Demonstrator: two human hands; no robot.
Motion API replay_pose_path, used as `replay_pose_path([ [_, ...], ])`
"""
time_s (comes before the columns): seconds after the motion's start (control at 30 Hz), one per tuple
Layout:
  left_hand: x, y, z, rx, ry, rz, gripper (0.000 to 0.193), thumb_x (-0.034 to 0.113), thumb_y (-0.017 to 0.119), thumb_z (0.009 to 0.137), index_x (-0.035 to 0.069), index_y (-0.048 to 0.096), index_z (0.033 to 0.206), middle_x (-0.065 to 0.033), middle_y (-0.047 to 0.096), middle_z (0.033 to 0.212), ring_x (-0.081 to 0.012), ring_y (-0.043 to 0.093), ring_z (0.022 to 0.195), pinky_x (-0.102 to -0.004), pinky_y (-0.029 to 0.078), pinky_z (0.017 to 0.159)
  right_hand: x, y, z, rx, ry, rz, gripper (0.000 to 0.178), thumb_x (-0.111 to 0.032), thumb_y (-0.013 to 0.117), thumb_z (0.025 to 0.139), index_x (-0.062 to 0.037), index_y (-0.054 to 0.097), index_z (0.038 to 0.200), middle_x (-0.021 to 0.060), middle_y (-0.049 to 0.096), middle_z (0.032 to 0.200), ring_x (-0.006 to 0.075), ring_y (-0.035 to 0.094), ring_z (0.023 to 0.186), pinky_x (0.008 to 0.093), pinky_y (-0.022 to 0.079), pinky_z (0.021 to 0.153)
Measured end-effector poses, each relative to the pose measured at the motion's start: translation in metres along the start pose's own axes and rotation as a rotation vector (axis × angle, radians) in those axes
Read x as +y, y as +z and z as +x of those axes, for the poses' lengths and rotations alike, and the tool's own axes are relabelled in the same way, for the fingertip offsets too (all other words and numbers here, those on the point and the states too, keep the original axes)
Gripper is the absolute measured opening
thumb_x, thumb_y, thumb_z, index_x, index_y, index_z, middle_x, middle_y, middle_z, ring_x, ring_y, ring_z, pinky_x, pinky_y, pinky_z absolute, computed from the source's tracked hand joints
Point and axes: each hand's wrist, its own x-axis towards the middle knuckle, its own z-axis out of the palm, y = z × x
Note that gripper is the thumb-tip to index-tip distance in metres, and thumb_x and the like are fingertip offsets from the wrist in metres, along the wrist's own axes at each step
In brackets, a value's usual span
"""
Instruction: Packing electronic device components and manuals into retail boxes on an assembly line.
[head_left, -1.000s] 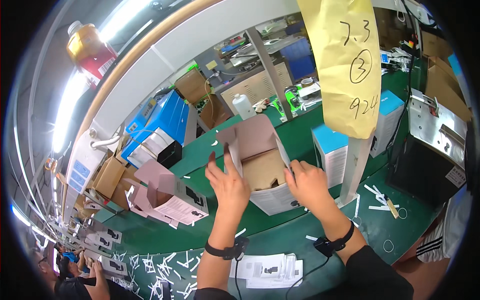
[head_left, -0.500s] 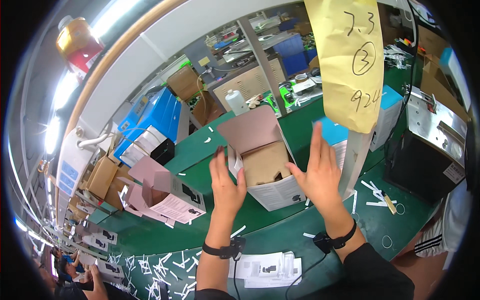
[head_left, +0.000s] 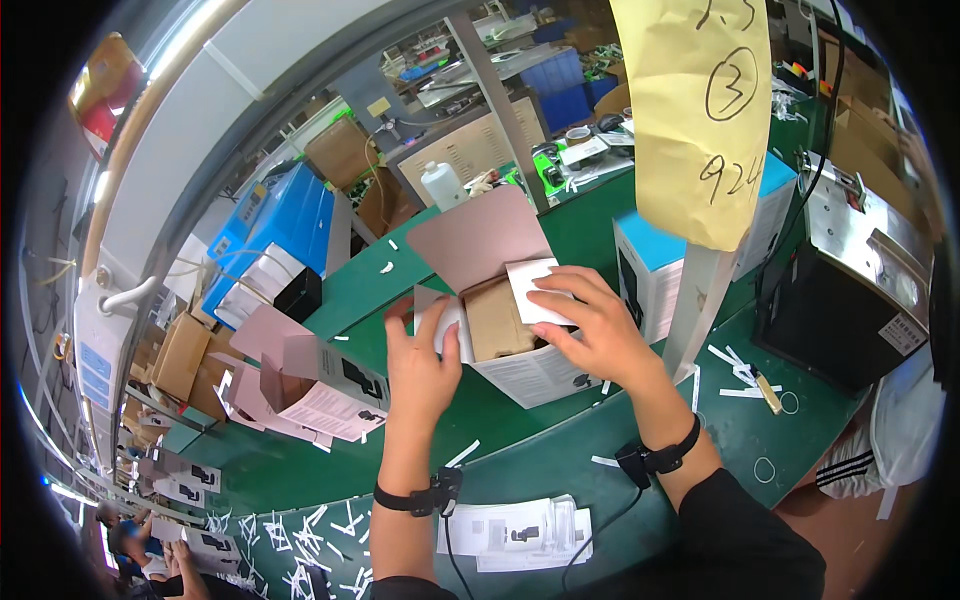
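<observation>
Right grip [head_left: 600, 335] has swung in from beside the box [head_left: 535, 380] onto its right flap [head_left: 520, 292], now folded over the brown insert [head_left: 490, 328]. It's half spread, pressing, nothing clasped. Left grip [head_left: 420, 375] part open round the left flap [head_left: 454, 314]; can't tell if pinching. Box sits on the table [head_left: 320, 472] between both. Likely thin card, slick, creases easily: hold low on side walls.

The sleeves [head_left: 752, 545] are black, and black wrist straps [head_left: 398, 502] carry small dark boxes [head_left: 447, 489] with thin cables [head_left: 449, 542].
</observation>
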Motion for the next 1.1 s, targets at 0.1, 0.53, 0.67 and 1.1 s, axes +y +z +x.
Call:
replay_pose_path([
  [0.1,0.023,-0.008,0.004,-0.148,0.196,-0.080,0.053,0.008,0.070,0.090,0.009,0.056,0.141,-0.0296,0.049,0.141,-0.0432,0.046,0.137,-0.0442,0.038,0.114,-0.001,-0.003,-0.001,0.007,0.040,-0.011,0.033,-0.016,0.078,0.083,-0.0036,0.073,0.113,0.0112,0.067,0.120,0.0348,0.058,0.121,0.0449,0.050,0.099],
  [0.53,0.013,0.062,0.019,-0.132,-0.137,-0.405,0.081,0.010,0.074,0.087,0.007,0.030,0.155,-0.0270,0.044,0.151,-0.0309,0.054,0.124,-0.0408,0.048,0.097,0.028,0.001,-0.006,0.024,0.318,-0.023,0.027,-0.015,0.071,0.089,-0.0063,0.074,0.115,0.0228,0.040,0.152,0.0371,0.037,0.136,0.0439,0.031,0.114],
  [0.67,0.019,0.082,0.022,-0.164,-0.459,-1.045,0.086,-0.001,0.073,0.080,0.003,0.028,0.154,-0.0221,0.042,0.147,-0.0338,0.039,0.141,-0.0408,0.042,0.111,0.045,-0.002,-0.008,-0.030,0.455,0.315,0.082,-0.004,0.065,0.092,-0.0027,0.019,0.160,0.0221,0.020,0.166,0.0304,0.017,0.155,0.0378,0.016,0.124],
  [1.1,0.017,0.110,0.040,-0.109,-0.899,-1.482,0.049,-0.002,0.071,0.087,-0.003,0.056,0.135,-0.0124,0.064,0.126,-0.0222,0.063,0.112,-0.0342,0.048,0.097,0.056,0.005,0.040,-0.017,0.910,0.567,0.052,-0.007,0.083,0.078,0.0072,0.058,0.122,0.0175,0.068,0.110,0.0234,0.066,0.096,0.0345,0.053,0.085],
])
